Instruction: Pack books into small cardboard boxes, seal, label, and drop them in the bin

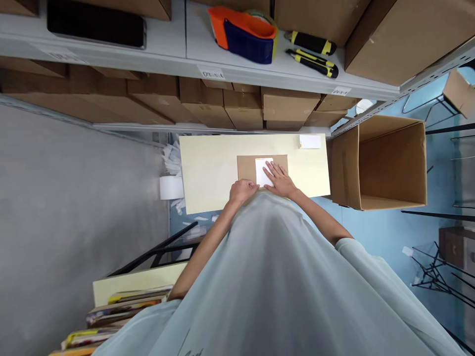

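Observation:
A flat brown cardboard piece [246, 167], perhaps a box or mailer, lies on the cream table [208, 168] in front of my body. On it is a white rectangular label [261, 170]. My right hand [281, 183] rests on the label's right side, open, with fingers spread flat. Beside the label's near left corner, my left hand [242, 191] is closed, thumb and fingers pressed together over the cardboard's near edge. Whatever is pinched there is hidden. A small white stack of labels or a box [309, 142] sits at the table's far right.
A shelf [200, 54] above the table's far side carries a tape dispenser [245, 37], utility knives [313, 52], a black phone [96, 24] and cartons. A large open carton [391, 168] stands right of the table. A white roll [171, 188] is at its left.

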Tool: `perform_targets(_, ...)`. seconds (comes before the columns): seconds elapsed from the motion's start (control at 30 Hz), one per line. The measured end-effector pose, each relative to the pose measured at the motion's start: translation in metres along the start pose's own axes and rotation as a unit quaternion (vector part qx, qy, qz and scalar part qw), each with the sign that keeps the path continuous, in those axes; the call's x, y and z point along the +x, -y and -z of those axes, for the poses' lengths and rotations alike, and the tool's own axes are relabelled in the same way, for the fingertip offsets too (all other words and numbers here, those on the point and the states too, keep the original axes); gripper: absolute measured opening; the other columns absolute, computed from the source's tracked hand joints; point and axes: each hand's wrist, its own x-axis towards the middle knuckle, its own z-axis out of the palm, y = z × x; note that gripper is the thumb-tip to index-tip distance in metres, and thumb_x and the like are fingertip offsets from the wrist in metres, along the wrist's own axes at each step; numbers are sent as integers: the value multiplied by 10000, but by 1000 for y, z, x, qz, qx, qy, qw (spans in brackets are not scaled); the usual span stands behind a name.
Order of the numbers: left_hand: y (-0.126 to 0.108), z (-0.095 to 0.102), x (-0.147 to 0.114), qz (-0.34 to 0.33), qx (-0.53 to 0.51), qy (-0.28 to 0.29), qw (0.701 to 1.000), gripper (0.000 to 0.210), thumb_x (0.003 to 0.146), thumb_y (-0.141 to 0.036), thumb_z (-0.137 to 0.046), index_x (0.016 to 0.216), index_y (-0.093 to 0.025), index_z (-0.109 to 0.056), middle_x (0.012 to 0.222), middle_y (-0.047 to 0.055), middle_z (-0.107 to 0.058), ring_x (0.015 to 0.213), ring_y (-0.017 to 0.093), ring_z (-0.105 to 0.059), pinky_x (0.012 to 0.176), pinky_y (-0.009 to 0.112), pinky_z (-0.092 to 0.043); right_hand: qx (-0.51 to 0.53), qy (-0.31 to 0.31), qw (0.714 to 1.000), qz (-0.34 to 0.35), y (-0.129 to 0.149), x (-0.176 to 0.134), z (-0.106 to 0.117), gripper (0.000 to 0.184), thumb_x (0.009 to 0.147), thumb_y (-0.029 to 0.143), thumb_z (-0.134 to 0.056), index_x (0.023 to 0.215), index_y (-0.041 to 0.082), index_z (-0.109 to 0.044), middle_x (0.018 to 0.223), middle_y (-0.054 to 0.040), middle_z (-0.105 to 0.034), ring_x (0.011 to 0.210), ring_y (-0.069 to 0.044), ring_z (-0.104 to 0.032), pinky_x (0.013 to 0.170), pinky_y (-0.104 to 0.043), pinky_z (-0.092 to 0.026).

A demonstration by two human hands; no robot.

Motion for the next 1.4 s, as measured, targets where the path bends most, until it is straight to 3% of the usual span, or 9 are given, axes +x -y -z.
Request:
perform_targets(0.2, 0, -2, 0, 3, 15, 9, 1000, 324, 951, -533, -643, 814, -307, -831, 976, 27, -858, 965, 254, -766, 846, 309, -517, 28, -18, 999, -40, 9, 2, -5, 853, 1052, 528, -623, 1748, 150, -307, 1844, -149, -163, 1731, -328, -113, 1402, -581, -130)
perform_targets(0.4, -2, -2, -1, 7, 9, 4, 1000, 294, 946, -514, -669, 805, -310, -828, 964, 20, -856, 945, 257, -763, 855, 326, -528, 73, 18, 997, -14, -14, -3, 2, 802, 1021, 368, -697, 1733, 208, -365, 1857, -118, -127, 1734, -327, -91, 1396, -578, -185)
perform_targets(0.53, -7, -2, -1, 31, 17, -3, 999, 335, 890, -610, -730, 798, -300, -818, 954, 41, -850, 945, 278, -760, 829, 346, -538, 93, 30, 995, -5, -22, -3, 5, 813, 1014, 300, -675, 1747, 243, -331, 1862, -96, -97, 1736, -324, -71, 1385, -618, -200)
perform_targets(0.77, -15, -4, 1, 41, 47, 1, 998, 447, 842, -719, -745, 834, -279, -825, 981, 109, -840, 982, 346, -760, 815, 402, -562, 76, -1, 996, -43, -5, -2, -2, 791, 1045, 423, -651, 1747, 247, -332, 1861, -89, -112, 1737, -318, -77, 1396, -603, -163)
perform_targets(1.0, -9, -2, 4, 30, 43, 11, 999, 396, 862, -660, -760, 772, -278, -811, 939, 95, -827, 956, 314, -751, 811, 368, -539, 94, 7, 995, -35, -6, -2, 0, 783, 1024, 333, -692, 1728, 222, -369, 1860, -122, -120, 1736, -323, -73, 1391, -599, -164)
perform_targets(1.17, 1, 4, 8, -42, -4, -3, 999, 319, 956, -525, -683, 800, -272, -799, 865, 49, -804, 849, 257, -725, 820, 347, -523, 94, 25, 995, -36, -10, 4, 9, 817, 954, 288, -801, 1682, 178, -447, 1847, -157, -185, 1728, -337, -127, 1392, -574, -179)
perform_targets(1.23, 2, 5, 14, -81, -13, -77, 994, 316, 1018, -458, -594, 956, -253, -826, 996, 85, -817, 971, 282, -734, 927, 380, -537, 86, 6, 995, -47, -8, 9, 11, 795, 973, 359, -788, 1670, 159, -463, 1840, -170, -204, 1725, -346, -138, 1391, -577, -178)
perform_targets(1.3, 2, 2, 23, -137, -10, -164, 977, 395, 1053, -428, -530, 1232, -199, -798, 1295, 162, -773, 1261, 338, -674, 1108, 455, -491, 69, -29, 996, -55, -4, 15, 9, 775, 1045, 447, -680, 1697, 128, -409, 1844, -179, -181, 1729, -345, -112, 1395, -576, -166)
perform_targets(1.4, 5, -10, 36, -226, 20, -214, 950, 624, 1064, -478, -514, 1584, -138, -573, 1734, 208, -431, 1649, 392, -306, 1325, 576, -249, 38, -67, 995, -59, -1, 20, 2, 758, 1134, 493, -457, 1745, 82, -275, 1847, -180, -153, 1734, -329, -86, 1403, -569, -125)
